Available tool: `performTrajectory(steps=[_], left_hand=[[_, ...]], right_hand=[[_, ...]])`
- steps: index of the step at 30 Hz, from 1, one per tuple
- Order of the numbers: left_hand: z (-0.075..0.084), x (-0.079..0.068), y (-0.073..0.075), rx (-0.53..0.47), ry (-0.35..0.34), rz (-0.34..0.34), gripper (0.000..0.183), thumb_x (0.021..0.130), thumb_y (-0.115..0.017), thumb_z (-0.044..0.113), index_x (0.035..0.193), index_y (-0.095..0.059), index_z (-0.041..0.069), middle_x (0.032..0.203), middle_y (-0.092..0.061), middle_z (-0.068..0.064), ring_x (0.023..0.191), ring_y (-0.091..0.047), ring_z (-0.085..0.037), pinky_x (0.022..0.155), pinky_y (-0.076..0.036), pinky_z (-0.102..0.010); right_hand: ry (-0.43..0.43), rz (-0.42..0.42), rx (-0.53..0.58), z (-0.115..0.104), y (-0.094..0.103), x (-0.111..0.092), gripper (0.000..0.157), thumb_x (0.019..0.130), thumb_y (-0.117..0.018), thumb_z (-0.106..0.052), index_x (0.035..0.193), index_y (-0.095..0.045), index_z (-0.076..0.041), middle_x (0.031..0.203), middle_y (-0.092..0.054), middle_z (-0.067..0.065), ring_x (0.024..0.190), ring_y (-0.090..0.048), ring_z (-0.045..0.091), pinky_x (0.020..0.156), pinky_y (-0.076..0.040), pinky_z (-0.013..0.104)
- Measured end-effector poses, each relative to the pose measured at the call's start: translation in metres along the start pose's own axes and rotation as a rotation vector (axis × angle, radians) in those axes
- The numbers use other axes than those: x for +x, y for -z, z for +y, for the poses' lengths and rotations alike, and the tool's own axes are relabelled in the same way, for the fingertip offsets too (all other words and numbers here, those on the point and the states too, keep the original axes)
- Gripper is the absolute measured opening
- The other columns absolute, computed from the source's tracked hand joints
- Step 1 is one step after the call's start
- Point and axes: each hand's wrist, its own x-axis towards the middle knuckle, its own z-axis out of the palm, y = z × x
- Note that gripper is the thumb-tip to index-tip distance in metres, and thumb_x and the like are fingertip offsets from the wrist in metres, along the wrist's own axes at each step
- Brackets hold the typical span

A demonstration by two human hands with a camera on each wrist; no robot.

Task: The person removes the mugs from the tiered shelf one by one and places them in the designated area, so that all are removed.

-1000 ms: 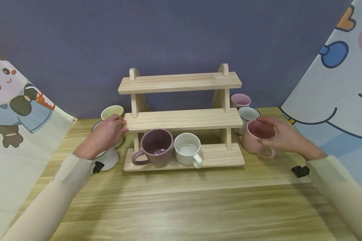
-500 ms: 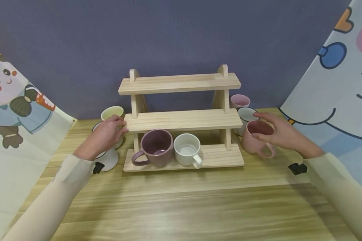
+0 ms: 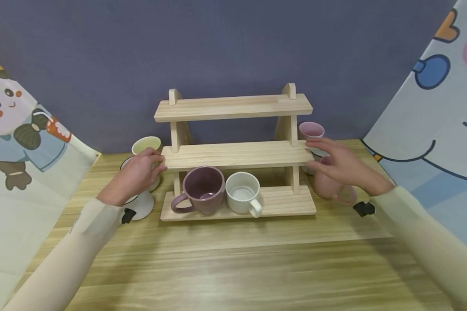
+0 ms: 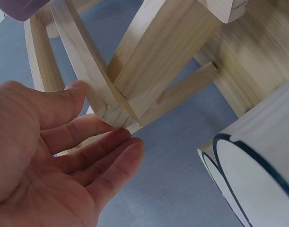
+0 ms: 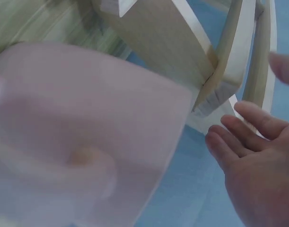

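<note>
At the left end of the middle board of a three-tier wooden shelf (image 3: 237,154), my left hand (image 3: 138,171) holds the board's end between thumb and fingers. In the left wrist view the thumb and fingers (image 4: 109,127) meet the board's corner. My right hand (image 3: 342,165) reaches over a pink mug (image 3: 325,186) to the right end of the same board, fingers spread and partly extended. The right wrist view shows a gap between those fingers and the board end. A purple mug (image 3: 215,204) and a white ribbed mug (image 3: 236,206) stand on the bottom board.
Left of the shelf are a yellow cup (image 3: 142,147) and white dark-rimmed cups (image 3: 143,207), partly hidden by my arm. A light pink cup (image 3: 311,128) and a white dark-rimmed cup (image 3: 320,152) stand behind my right hand. A dark wall (image 3: 233,52) rises behind.
My right hand has let go of the pink mug and moved left to the shelf's middle board. The pink mug stays on the table. My left hand keeps its place.
</note>
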Motion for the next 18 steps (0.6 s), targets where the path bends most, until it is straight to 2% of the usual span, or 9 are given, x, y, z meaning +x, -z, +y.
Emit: performTrajectory(steps=[2,6,13,18], left_hand=[[-0.001,0.0,0.0,0.0,-0.003,0.005,0.02,0.092,-0.062,0.008,0.102,-0.064,-0.009,0.103,-0.056,-0.019,0.094,-0.057,-0.034,0.079,-0.047,-0.048],[-0.001,0.0,-0.001,0.005,-0.005,0.014,0.019,0.092,-0.062,0.008,0.101,-0.064,-0.008,0.101,-0.056,-0.018,0.092,-0.057,-0.033,0.078,-0.048,-0.047],[0.0,-0.001,-0.003,-0.013,0.008,0.003,0.021,0.093,-0.059,0.008,0.105,-0.061,-0.01,0.103,-0.054,-0.02,0.095,-0.055,-0.034,0.082,-0.047,-0.046],[0.004,-0.001,-0.005,0.003,0.039,0.021,0.032,0.094,-0.059,0.014,0.112,-0.058,-0.012,0.111,-0.051,-0.026,0.103,-0.049,-0.04,0.089,-0.042,-0.051]], right_hand=[[-0.005,-0.006,0.026,0.0,-0.002,0.004,0.049,0.09,-0.066,-0.016,0.131,-0.05,0.005,0.137,-0.045,0.019,0.113,-0.053,0.035,0.077,-0.052,0.048],[-0.007,-0.01,0.019,0.001,-0.005,0.011,0.044,0.094,-0.061,-0.017,0.131,-0.051,0.004,0.138,-0.044,0.019,0.122,-0.045,0.037,0.076,-0.052,0.048],[0.01,-0.017,-0.008,0.004,-0.013,0.015,0.035,0.093,-0.061,-0.011,0.124,-0.058,0.005,0.135,-0.049,0.016,0.127,-0.039,0.037,0.095,-0.036,0.053],[0.002,-0.001,0.015,0.004,-0.017,0.017,0.034,0.091,-0.062,-0.006,0.123,-0.059,0.006,0.133,-0.051,0.016,0.127,-0.04,0.037,0.097,-0.034,0.053]])
